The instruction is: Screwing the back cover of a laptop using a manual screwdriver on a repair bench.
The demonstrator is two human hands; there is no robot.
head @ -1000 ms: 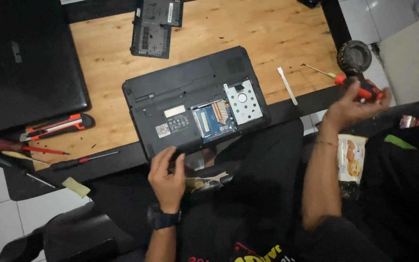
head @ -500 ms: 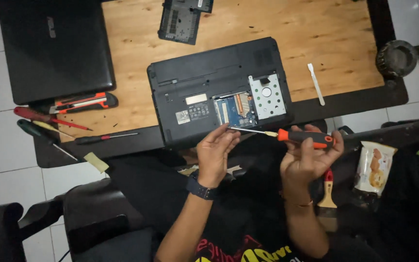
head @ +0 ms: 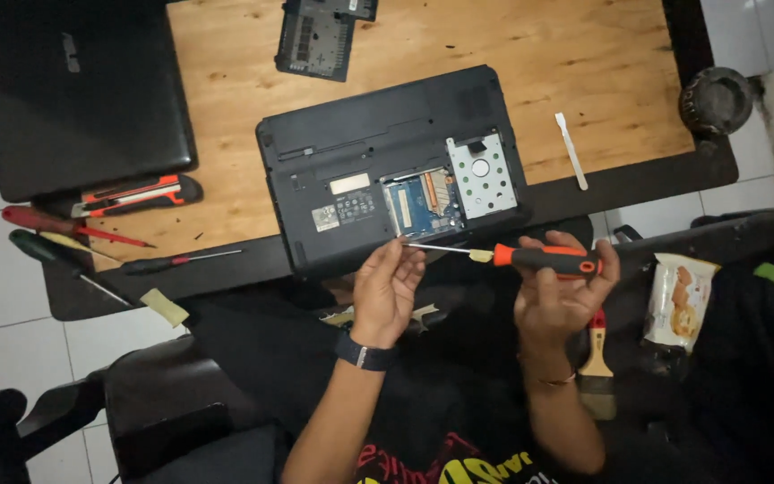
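- Spare screwdrivers (head: 64, 235) and a utility knife (head: 132, 193) are lying at the table's (head: 584, 81) left edge, within reach.
- My left hand (head: 385, 291) is pinching the shaft tip of the orange screwdriver (head: 512, 257), fingers nearly closed, apparently steadying it.
- My right hand (head: 559, 291) is wrapping its handle, fully closed.
- The tool is hovering level, just in front of the opened laptop (head: 391, 166).

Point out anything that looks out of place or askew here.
The laptop lies upside down, tilted, its near edge overhanging the table, with its bottom bay uncovered. The removed cover sits at the far edge. Left hand pinches the tip of the screwdriver held by the right hand.
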